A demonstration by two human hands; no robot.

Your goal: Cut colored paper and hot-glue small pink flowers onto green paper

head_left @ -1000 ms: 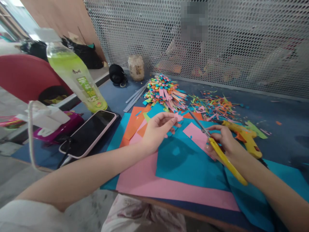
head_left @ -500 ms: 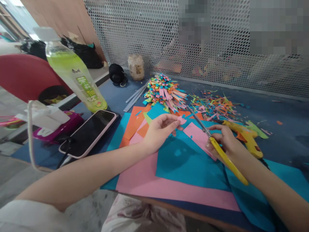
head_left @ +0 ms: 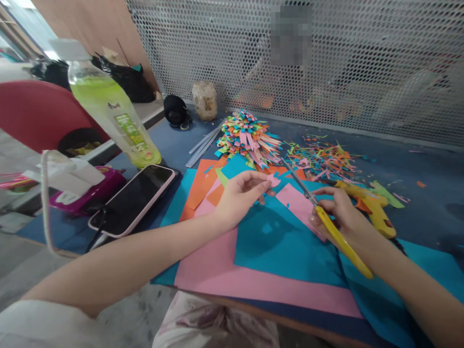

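Surface (head_left: 424, 169): dark blue, reaching beyond the fingers of the left hand (head_left: 241, 195) and right hand (head_left: 339, 208).
Blue sheet (head_left: 286, 256): lies below both hands' fingers, overlapping pink paper (head_left: 206, 270).
Fringed paper cone (head_left: 248, 137): stands beyond the left fingers.
Yellow scissors (head_left: 342, 237): grasped by the right fingers, blades pointing forward and leftward from them.
Pink rectangle (head_left: 294, 202): on the blue sheet, between both hands' fingers, partly hidden by the right.
Pink cutout (head_left: 274, 181): pinched at the left fingertips.
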